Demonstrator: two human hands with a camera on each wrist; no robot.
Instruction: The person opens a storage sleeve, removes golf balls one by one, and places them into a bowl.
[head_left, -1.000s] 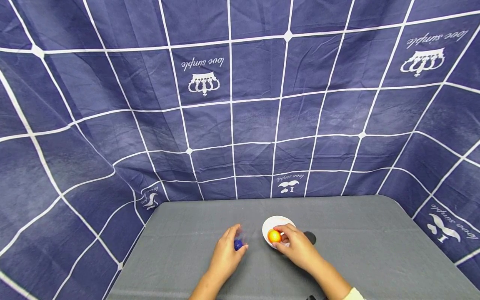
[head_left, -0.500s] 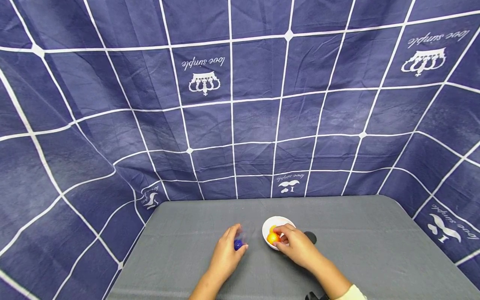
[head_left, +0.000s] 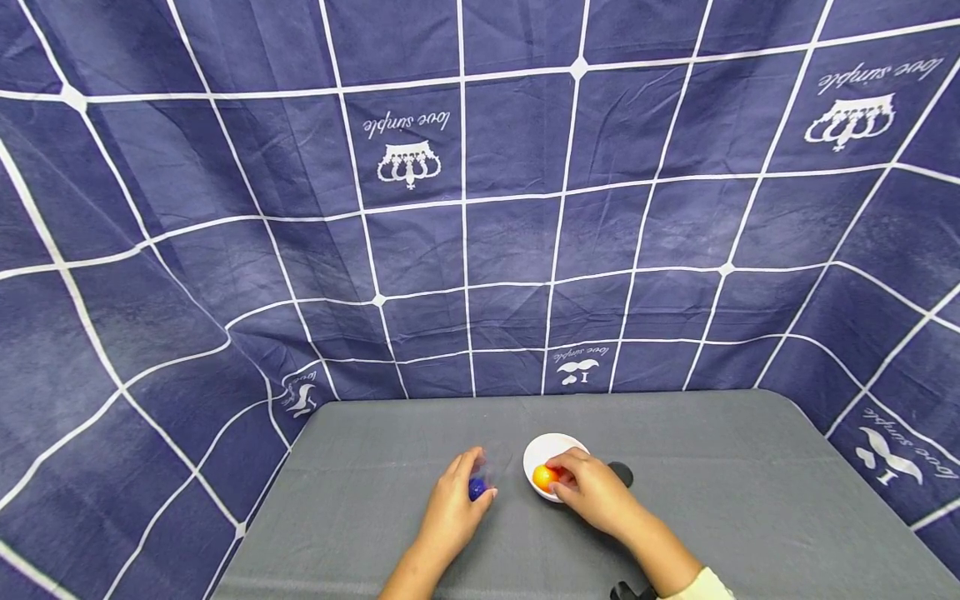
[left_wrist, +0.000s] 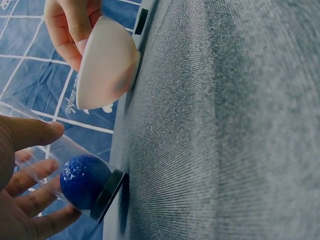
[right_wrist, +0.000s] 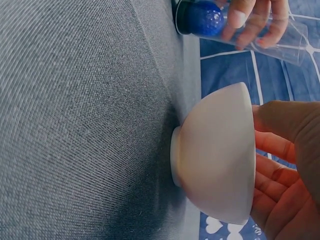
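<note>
My left hand point(head_left: 451, 502) holds a clear tube point(left_wrist: 47, 135) standing on the grey table. A blue dimpled golf ball point(left_wrist: 86, 181) sits at the bottom of the tube, just above its black base point(left_wrist: 108, 196). To the right, a white bowl point(right_wrist: 215, 152) rests on the table. My right hand point(head_left: 596, 492) reaches over its rim, thumb and fingers at an orange ball point(head_left: 545, 477) inside. From the wrist views the bowl's wall hides the ball and the fingertips.
A black round disc point(head_left: 621, 475) lies on the table point(head_left: 720, 467) just right of the bowl. A black object point(head_left: 630, 591) shows by the right forearm. Behind the table hangs a blue curtain point(head_left: 510, 250) with white grid lines.
The orange ball in the bowl has shifted slightly left and downward, with the right hand's fingers on it. A second yellow-orange patch seen half a second ago is gone from view. The left hand stays put.
</note>
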